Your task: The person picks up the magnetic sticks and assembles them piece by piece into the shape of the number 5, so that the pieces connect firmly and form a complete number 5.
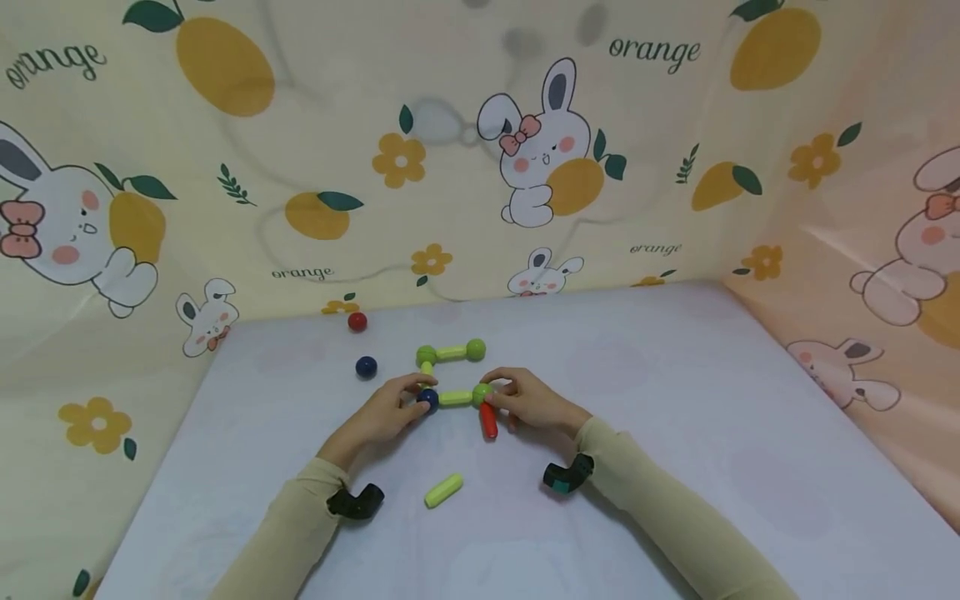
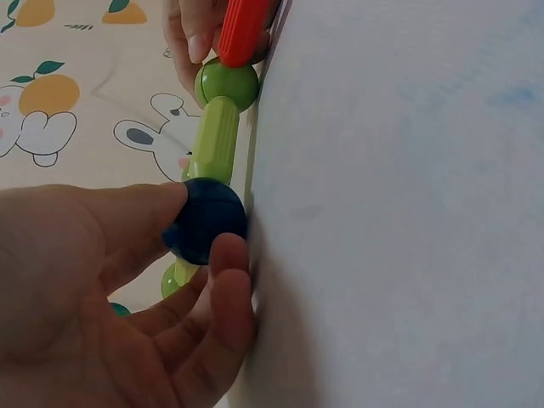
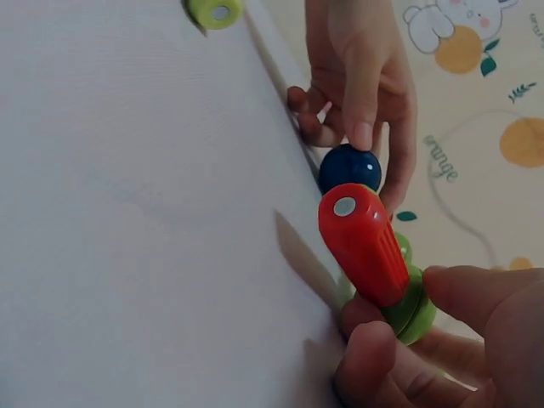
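Note:
My left hand [image 1: 386, 410] pinches a dark blue ball [image 2: 206, 221] between thumb and fingers. A yellow-green rod [image 1: 454, 399] links that ball to a green ball [image 1: 482, 393], which my right hand [image 1: 534, 400] pinches. From the green ball a red rod [image 3: 364, 246] sticks out toward me, its free end showing a round silver disc. Behind the blue ball, a short rod [image 1: 427, 368], partly hidden by my left fingers, leads to another green ball [image 1: 426, 356]. A further yellow-green rod [image 1: 452, 353] joins it to a green end ball [image 1: 476, 349].
A loose yellow-green rod [image 1: 444, 491] lies on the white table [image 1: 675, 392] nearer to me, between my forearms. Left of the joined pieces sit a loose dark blue ball [image 1: 366, 367] and, farther back, a red ball [image 1: 357, 322]. A patterned cloth wall [image 1: 465, 217] rises behind.

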{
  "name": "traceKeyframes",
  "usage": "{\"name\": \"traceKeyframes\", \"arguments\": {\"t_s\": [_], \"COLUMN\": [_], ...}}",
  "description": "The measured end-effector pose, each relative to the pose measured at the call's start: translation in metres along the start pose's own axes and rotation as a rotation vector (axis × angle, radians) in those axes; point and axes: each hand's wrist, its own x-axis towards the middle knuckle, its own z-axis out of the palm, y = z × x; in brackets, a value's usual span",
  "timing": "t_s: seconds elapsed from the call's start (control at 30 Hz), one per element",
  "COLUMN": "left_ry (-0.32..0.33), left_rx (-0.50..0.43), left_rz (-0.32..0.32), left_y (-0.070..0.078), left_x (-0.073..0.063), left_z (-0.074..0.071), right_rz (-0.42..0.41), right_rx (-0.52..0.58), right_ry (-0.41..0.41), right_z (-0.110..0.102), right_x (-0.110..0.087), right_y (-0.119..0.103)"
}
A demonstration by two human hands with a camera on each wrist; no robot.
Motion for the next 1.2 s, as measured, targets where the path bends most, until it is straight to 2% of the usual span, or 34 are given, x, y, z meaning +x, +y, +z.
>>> {"name": "traceKeyframes", "arguments": {"t_s": [0.2, 0.37, 0.53, 0.67, 0.8, 0.97, 1.1, 1.2], "left_ry": [-0.004, -0.045, -0.073, -0.068, -0.004, 0.15, 0.258, 0.285], "left_rx": [-0.028, -0.059, -0.064, -0.073, -0.073, -0.082, -0.075, -0.026], "left_rz": [0.005, 0.02, 0.041, 0.051, 0.062, 0.058, 0.037, -0.003], "left_y": [-0.003, -0.006, -0.006, -0.005, -0.005, -0.011, -0.02, -0.028], "left_x": [-0.004, -0.005, -0.005, -0.007, -0.012, -0.015, -0.012, -0.01], "left_z": [0.002, -0.001, -0.016, -0.032, -0.048, -0.064, -0.069, -0.067], "right_rz": [0.035, 0.047, 0.022, 0.02, 0.024, 0.017, 0.02, 0.03], "right_rx": [0.015, 0.019, 0.005, 0.01, 0.004, -0.001, 0.0, 0.009], "right_ry": [0.005, 0.013, 0.038, 0.044, 0.039, 0.047, 0.046, 0.042], "right_z": [0.005, 0.006, 0.004, 0.002, 0.001, 0.0, 0.002, 0.003], "right_x": [0.001, 0.001, 0.0, 0.001, 0.003, 0.005, 0.004, 0.004], "right_y": [0.0, 0.003, 0.001, 0.002, 0.002, -0.001, -0.001, -0.002]}}
